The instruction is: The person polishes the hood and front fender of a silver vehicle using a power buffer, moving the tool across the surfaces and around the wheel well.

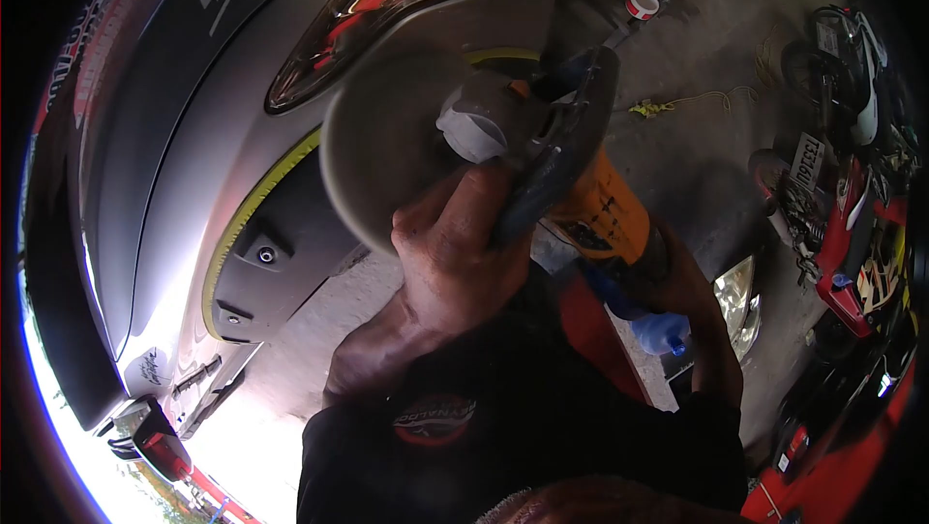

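An orange and black power polisher (614, 209) is held in both hands, with its round pad (368, 156) blurred by motion. My left hand (460, 224) is closed around the front of the tool, by its grey head and dark loop handle. Farther back, my right hand (670, 272) wraps the rear of the orange body, its fingers partly hidden. In this view the pad overlaps the grey car's panel (208, 147), below the light (353, 21). A yellow-green strip (237, 219) lines the wheel arch.
Motorcycles (837, 224) stand along the right side. A loose headlight unit (737, 306) and a blue plastic bottle (661, 332) are near my right arm. A yellow cord (653, 108) lies on the floor, and a red and white round container (642, 4) is farther off.
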The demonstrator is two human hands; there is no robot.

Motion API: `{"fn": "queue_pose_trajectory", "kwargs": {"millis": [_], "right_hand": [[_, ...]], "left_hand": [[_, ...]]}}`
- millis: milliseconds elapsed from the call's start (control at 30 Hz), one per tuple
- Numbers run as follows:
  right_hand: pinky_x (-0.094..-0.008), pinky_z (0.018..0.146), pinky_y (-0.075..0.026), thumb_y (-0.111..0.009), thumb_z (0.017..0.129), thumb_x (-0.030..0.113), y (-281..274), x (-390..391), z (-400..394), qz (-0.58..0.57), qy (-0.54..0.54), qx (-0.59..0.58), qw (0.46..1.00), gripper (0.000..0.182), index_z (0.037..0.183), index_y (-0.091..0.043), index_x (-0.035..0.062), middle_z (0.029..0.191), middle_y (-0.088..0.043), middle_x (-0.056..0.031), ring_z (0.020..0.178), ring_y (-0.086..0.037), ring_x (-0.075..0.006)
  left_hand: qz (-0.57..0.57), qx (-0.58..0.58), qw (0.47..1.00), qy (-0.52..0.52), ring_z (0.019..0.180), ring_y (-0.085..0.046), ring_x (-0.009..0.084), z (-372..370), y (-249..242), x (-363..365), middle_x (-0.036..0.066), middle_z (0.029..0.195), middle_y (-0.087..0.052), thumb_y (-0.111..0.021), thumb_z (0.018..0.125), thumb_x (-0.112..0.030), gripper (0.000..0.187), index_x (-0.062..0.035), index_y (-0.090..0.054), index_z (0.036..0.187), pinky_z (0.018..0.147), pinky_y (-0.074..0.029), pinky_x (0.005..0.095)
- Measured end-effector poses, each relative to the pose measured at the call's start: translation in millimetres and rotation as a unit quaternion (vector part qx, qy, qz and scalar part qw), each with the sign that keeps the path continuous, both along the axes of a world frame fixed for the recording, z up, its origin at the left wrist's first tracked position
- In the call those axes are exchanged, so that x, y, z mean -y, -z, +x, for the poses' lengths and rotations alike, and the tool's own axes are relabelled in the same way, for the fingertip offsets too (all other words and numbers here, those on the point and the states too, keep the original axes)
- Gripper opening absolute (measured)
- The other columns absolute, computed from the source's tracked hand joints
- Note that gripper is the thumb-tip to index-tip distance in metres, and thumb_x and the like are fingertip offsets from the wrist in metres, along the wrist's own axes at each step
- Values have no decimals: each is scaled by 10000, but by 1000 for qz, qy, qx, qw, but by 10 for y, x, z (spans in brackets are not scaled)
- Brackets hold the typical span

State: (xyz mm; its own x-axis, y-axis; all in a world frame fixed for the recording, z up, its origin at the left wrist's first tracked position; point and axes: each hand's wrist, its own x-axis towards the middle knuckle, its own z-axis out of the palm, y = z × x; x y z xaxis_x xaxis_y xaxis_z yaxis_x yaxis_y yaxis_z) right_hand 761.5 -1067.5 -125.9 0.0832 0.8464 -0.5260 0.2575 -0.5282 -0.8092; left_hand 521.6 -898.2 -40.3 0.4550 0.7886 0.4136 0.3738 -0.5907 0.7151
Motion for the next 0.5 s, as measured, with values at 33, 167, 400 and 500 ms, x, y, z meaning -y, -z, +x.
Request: {"fn": "queue_pose_trajectory", "kwargs": {"millis": [33,167,400,500], "right_hand": [[-444,1052,-471,-906,701,249,40,5,19,2,6,-5,1000,932,1479,-427,62,1334,-605,-194,1259,-587,-299],[-415,1038,-477,-883,752,312,60,-2,-2,-49,57,6,997,870,1459,-447,54,1310,-616,-190,1232,-598,-280],[-394,1002,-486,-801,840,451,300,13,5,-36,113,-2,993,778,1424,-481,48,1265,-643,-174,1193,-615,-263],[-386,998,-484,-813,839,379,379,-21,-14,-40,145,-32,988,754,1429,-475,53,1262,-646,-166,1186,-618,-258]], "left_hand": [[-1,-1,1000,5,653,-678,168,44,55,-18,92,746,-678,-785,748,38,235,-14,-655,937,585,-507,300],[-17,15,999,42,626,-682,292,234,211,-116,124,739,-637,-724,714,68,269,-19,-629,950,513,-515,389],[-28,-44,996,66,679,-724,265,562,425,-335,133,763,-687,-724,744,35,217,-26,-647,937,568,-548,359],[14,-52,996,74,659,-713,280,691,520,-461,136,764,-678,-726,744,14,209,-32,-642,930,565,-548,364]]}}
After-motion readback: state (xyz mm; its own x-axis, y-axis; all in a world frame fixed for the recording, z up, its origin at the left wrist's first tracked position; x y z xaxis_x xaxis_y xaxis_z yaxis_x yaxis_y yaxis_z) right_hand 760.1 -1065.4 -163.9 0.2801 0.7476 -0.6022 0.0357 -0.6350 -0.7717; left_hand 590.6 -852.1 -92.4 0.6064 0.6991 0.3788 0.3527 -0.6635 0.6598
